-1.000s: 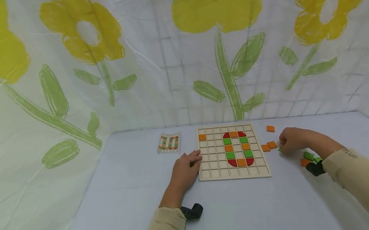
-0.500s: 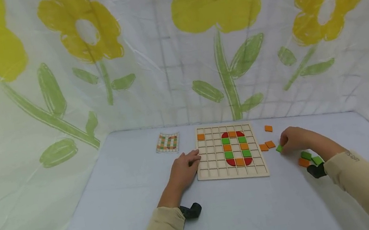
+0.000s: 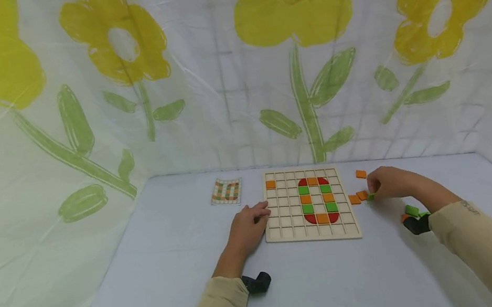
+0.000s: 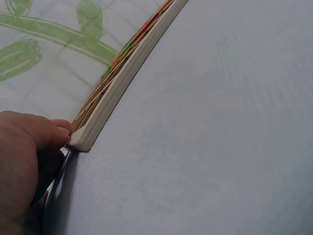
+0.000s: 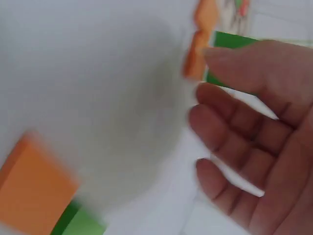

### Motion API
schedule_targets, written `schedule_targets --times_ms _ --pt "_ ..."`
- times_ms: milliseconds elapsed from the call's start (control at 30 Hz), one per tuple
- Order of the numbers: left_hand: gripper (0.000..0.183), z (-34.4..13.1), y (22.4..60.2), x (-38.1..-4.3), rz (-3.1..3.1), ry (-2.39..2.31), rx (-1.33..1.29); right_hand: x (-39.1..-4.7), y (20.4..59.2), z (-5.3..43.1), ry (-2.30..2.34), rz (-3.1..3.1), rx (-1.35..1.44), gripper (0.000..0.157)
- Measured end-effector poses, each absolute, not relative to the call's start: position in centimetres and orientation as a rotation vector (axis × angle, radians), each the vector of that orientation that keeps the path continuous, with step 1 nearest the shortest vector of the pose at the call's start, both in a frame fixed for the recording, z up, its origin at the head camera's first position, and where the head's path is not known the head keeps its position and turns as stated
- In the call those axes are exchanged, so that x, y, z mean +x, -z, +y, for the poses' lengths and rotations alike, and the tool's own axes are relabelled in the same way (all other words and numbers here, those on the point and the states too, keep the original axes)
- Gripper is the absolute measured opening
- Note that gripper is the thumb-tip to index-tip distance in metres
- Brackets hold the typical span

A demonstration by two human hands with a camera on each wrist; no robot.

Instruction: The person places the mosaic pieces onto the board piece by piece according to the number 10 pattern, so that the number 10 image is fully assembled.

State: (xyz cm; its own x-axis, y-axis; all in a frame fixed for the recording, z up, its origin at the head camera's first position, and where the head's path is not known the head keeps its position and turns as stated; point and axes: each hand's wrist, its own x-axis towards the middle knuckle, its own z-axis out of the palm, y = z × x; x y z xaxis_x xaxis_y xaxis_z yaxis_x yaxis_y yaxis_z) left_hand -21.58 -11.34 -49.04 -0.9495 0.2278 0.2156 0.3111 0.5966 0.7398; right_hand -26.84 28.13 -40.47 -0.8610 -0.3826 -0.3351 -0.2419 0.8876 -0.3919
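A wooden grid board (image 3: 287, 223) lies flat in the head view, with red, orange and green pieces forming a ring and one orange tile (image 3: 270, 184) near its upper left corner. My left hand (image 3: 246, 227) rests against the board's left edge, fingertips touching it; the left wrist view shows thumb and finger at the board's side (image 4: 110, 98). To the right of the board, my right hand (image 3: 391, 182) pinches a green tile (image 5: 232, 40) between thumb and fingers, close beside two orange tiles (image 3: 354, 199). The hand partly covers that green tile.
Another orange tile (image 3: 361, 174) lies farther back. Green tiles (image 3: 411, 210) and an orange one sit near the right wrist, partly hidden by its black camera (image 3: 416, 225). A small pattern card (image 3: 226, 192) lies left of the board. A flower-printed curtain (image 3: 204, 128) hangs behind.
My right hand has moved slightly left with the green tile, bringing it up beside the orange tiles. The left hand has stayed at the board's edge.
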Motion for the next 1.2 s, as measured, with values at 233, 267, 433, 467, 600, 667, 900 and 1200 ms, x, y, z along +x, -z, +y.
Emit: schedule_targets --times_ms 233,267,433,467,600,667,900,1200 --pt "0.021 -11.5 48.8 -21.7 -2.731 1.27 -0.446 -28.7 39.5 23.9 0.648 2.764 -0.534 0.012" --pt "0.021 -11.5 48.8 -21.7 -2.734 1.269 -0.444 -29.0 39.5 23.0 0.661 2.771 -0.545 0.01" --pt "0.022 -11.6 48.8 -21.6 -2.729 1.283 -0.436 -30.1 40.2 18.8 0.706 2.784 -0.553 0.028" --pt "0.022 -11.6 48.8 -21.6 -2.727 1.284 -0.437 -30.4 40.4 18.1 0.731 2.775 -0.538 0.032" --pt "0.021 -11.6 49.1 -21.6 -2.719 1.287 -0.44 -31.4 41.8 15.5 0.875 2.741 -0.473 0.032" --pt "0.021 -11.5 49.3 -21.5 -2.722 1.295 -0.436 -31.7 42.5 14.4 0.941 2.732 -0.464 0.027" --pt "0.022 -11.3 49.7 -21.3 -2.727 1.312 -0.43 -32.3 44.1 11.3 1.012 2.761 -0.422 0.021" --pt "0.022 -11.2 49.1 -21.7 -2.725 1.252 -0.48 -32.1 43.5 9.5 0.844 2.829 -0.381 0.021"
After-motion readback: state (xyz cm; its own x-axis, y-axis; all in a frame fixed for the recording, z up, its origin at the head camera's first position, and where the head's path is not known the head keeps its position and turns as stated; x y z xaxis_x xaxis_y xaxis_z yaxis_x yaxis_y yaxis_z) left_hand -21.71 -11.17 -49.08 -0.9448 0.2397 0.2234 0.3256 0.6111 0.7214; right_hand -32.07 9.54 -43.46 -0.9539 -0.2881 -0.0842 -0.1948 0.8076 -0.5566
